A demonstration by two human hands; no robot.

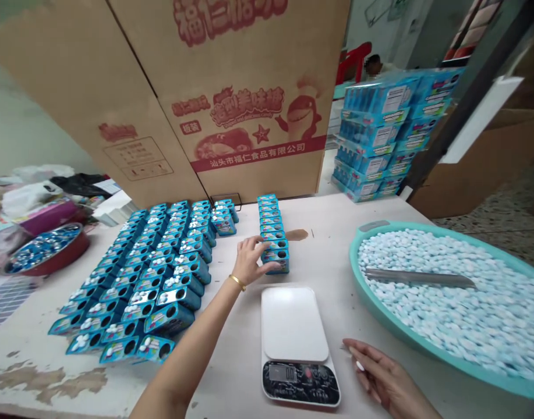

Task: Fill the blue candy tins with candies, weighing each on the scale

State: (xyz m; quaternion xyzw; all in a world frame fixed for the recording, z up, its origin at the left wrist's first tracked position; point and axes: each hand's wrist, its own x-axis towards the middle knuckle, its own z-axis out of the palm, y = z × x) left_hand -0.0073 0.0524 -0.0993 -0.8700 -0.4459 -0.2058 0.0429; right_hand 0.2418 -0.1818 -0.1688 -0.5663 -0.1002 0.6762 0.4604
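Small blue boxes (170, 291) are set out on the tabletop (232, 378) in close rows, and a round hole can be seen in each one. They seem to be packed close so that many can fit and be reached from one spot. A tall line of the same kind of boxes (271, 230) is kept apart, just to the right of the rows. The left hand (251, 262) is laid on the nearest box in that line, with the fingers spread over it. The box is touched, but whether it is gripped tight cannot be told. A gold bracelet (237, 283) is worn on that wrist. The right hand (382, 372) is held open and loose above the tabletop, and nothing is seen in it. A white kitchen scale (295, 343) is placed between the two hands, likely so that it can be reached by both. A wide teal basin (391, 331) is heaped with pale blue and white sweets (445, 314), and a metal scoop (417, 278) is laid on top, likely to be easy to pick up. A red bowl (46, 250) is set far off to the left, and a big brown carton (244, 116) is stood up behind the rows
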